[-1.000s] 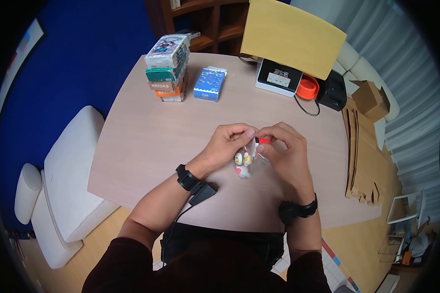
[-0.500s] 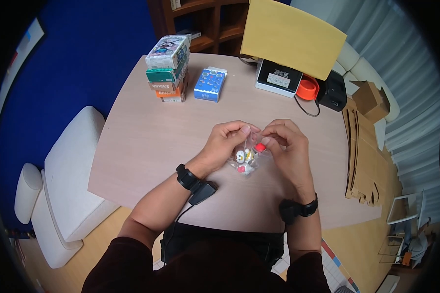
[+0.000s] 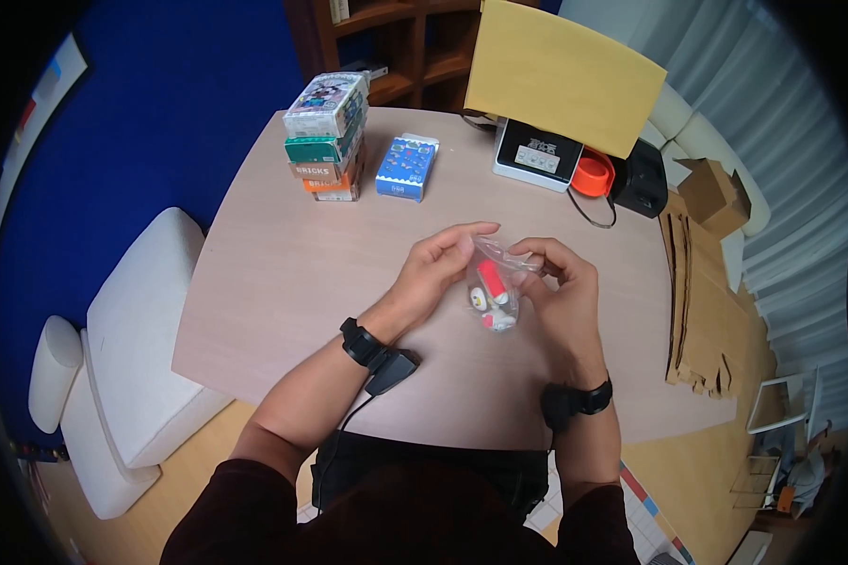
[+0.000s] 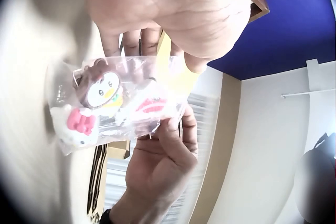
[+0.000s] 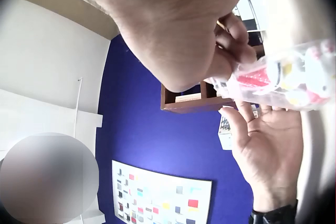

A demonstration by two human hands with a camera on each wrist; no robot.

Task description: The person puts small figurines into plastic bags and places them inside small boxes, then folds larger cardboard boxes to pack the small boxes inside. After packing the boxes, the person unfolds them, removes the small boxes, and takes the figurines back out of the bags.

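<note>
A clear plastic bag [image 3: 493,299] hangs between both hands above the table. In the left wrist view it holds a small figure [image 4: 103,91] with a white face, yellow beak and brown hood. Below that lies a white figure with a pink bow [image 4: 81,121]. A red piece [image 3: 491,280] sits higher in the bag. My right hand [image 3: 561,287] pinches the bag's upper edge between thumb and fingers. My left hand [image 3: 431,273] is at the bag's other side, its fingers straight behind the plastic and its thumb apart from them in the right wrist view [image 5: 273,140].
A stack of small boxes [image 3: 327,141] stands at the table's far left, with a blue box [image 3: 407,168] beside it. Farther right are a black-and-white device [image 3: 535,155] under a yellow board [image 3: 565,75], a red round object [image 3: 594,172] and flattened cardboard [image 3: 702,301].
The red piece has gone from the right fingertips into the bag. The bag has shifted slightly right, and the left hand's fingers have straightened.
</note>
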